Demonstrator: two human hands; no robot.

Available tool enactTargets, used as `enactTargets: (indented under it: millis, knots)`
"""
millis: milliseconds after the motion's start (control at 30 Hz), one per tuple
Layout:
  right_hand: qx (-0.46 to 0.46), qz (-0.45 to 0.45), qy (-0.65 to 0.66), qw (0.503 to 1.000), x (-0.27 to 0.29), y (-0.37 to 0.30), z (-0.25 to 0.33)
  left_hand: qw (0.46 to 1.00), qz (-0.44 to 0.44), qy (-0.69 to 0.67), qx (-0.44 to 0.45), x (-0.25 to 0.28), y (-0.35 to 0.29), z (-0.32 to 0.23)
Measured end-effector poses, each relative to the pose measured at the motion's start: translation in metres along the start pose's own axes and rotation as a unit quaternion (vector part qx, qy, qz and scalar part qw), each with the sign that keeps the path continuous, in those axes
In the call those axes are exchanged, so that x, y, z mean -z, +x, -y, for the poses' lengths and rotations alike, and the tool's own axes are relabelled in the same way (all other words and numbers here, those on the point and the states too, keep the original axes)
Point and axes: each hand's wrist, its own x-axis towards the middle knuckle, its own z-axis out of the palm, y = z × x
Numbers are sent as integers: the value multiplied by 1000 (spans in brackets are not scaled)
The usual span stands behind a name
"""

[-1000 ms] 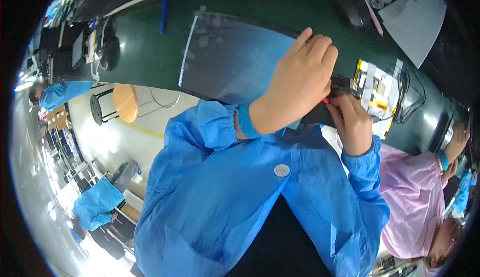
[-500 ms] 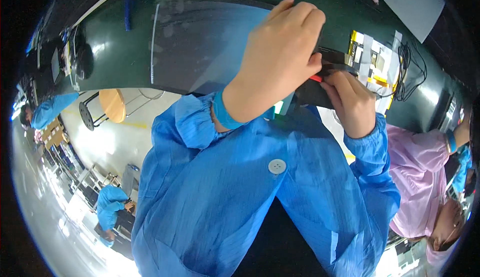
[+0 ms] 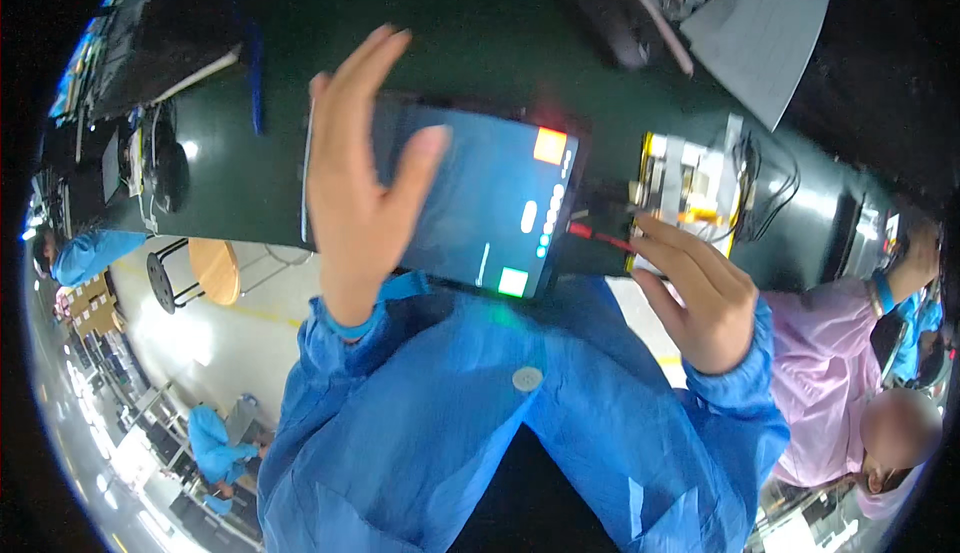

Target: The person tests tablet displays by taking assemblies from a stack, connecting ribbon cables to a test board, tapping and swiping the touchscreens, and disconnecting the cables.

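Observation:
A large tablet (image 3: 470, 193) lies screen up at the front of the dark bench, its display lit with an orange-red square, a green square and small icons along the right side. Over its left part is my left hand (image 3: 355, 188), fingers stretched and thumb spread, holding nothing; whether it touches the screen I cannot tell. From the tablet's right edge a short red cable (image 3: 600, 237) leads toward my right hand (image 3: 705, 298). That hand's fingers are extended with the thumb apart, and the fingertips are at the cable's end without visibly gripping it.
Right of the tablet, flat yellow-edged battery-like packs (image 3: 690, 178) lie beside coiled black cables (image 3: 765, 188). A computer mouse (image 3: 610, 28) and a grey-white sheet (image 3: 765, 38) are farther back. A person in pink (image 3: 825, 373) sits at right; a wooden-topped stool (image 3: 213, 271) stands at left.
My left hand has moved left and opened out over the tablet. The tablet's lit screen has come into view. My right hand has moved down and loosened its closed fingers near the red cable.

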Motion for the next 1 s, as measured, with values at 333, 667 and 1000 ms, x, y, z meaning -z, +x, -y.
enactTargets:
  millis: [333, 667, 1000]
  knots:
    - [55, -45, -171, 983, -37, 146, -113, 962, -217, 25, 162, 54, -49, 53]
    - [184, -50, -177, 966, -55, 161, -126, 944, -226, 8, 241, 57, -95, 70]
    - [109, -44, -140, 983, -46, 146, -122, 954, -208, 11, 216, 52, -109, 73]
